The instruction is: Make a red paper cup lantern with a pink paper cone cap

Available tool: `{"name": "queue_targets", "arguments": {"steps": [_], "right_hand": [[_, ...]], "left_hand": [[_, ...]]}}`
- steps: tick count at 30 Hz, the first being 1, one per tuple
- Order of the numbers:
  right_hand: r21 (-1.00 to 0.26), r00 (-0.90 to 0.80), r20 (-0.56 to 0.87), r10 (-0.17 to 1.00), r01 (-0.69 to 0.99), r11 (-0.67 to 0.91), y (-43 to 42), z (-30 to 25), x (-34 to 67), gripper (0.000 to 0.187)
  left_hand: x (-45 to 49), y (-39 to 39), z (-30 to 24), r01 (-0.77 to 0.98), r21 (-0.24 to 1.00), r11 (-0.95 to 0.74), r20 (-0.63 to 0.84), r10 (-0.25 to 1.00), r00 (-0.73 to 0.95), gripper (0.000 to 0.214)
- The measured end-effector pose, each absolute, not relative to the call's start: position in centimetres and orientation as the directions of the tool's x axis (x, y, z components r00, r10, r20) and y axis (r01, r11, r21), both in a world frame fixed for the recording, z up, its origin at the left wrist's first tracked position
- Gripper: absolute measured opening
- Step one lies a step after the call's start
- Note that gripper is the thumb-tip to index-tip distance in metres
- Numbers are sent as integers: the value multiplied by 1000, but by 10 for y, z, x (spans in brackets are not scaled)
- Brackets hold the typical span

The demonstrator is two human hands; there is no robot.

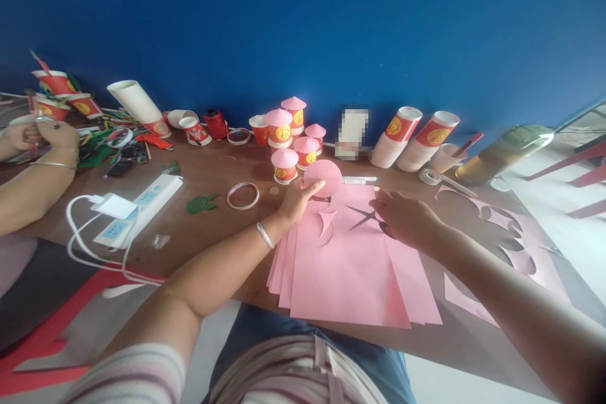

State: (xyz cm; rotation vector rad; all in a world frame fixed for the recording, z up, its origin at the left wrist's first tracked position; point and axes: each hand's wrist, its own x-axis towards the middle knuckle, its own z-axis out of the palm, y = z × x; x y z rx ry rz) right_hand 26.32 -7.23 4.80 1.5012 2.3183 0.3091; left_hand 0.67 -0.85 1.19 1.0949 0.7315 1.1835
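My left hand [294,203] pinches a round pink paper disc [326,177] by its edge, the thumb lying on top. Below it a stack of pink paper sheets [348,278] lies on the table, the top one with a round cut and a curled flap. On these sheets, scissors [363,219] lie with blades spread apart. My right hand [402,218] is curled at their handles, its fingers partly hidden. Beyond the disc, a pen [360,180] lies near several red cups with pink cone roofs [285,164].
Two stacks of paper cups [398,139], a tape roll [430,177] and a bottle [504,151] stand back right. Pink offcuts [518,252] lie right. At left are a tape ring [243,196], a power strip [142,211] with cables and another person's hands [52,139].
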Motion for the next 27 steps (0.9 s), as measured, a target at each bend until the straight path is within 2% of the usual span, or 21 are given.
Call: {"name": "queue_targets", "arguments": {"steps": [3,5,8,11,13,14,16,18,21,24,27], "right_hand": [[281,-456,-229,860,815,507,-72,57,262,38],[123,-499,-269,823,830,544,-72,63,263,51],[-137,-514,-317,797,856,498,-72,68,272,67],[-334,-526,-246,814,835,438,-71,68,280,55],[-461,-437,-96,894,816,350,-70,67,276,37],[-543,-314,-25,949,802,251,-70,65,271,37],[-742,-133,3,991,664,91,-68,62,254,45],[-883,-85,38,996,463,73,-65,58,233,48],[-935,-51,42,998,351,57,-58,50,211,42],[-906,-38,99,994,411,106,-54,43,203,41],[-836,-73,190,979,511,201,-56,37,203,35]], "left_hand": [[7,-10,12,-370,928,34,71,961,268,37],[7,-10,11,-381,924,44,65,961,268,34],[7,-10,12,-363,930,59,44,962,269,31],[6,-9,11,-345,937,59,32,967,254,33],[6,-10,10,-314,949,38,37,973,229,33],[7,-11,9,-292,956,27,39,975,219,33],[8,-13,8,-258,966,12,43,978,206,33],[9,-17,8,-235,972,18,39,971,234,34],[9,-21,15,-159,987,-18,68,947,315,36],[7,-22,23,-122,991,-60,100,929,357,33],[6,-18,23,-77,993,-84,105,938,330,32]]}}
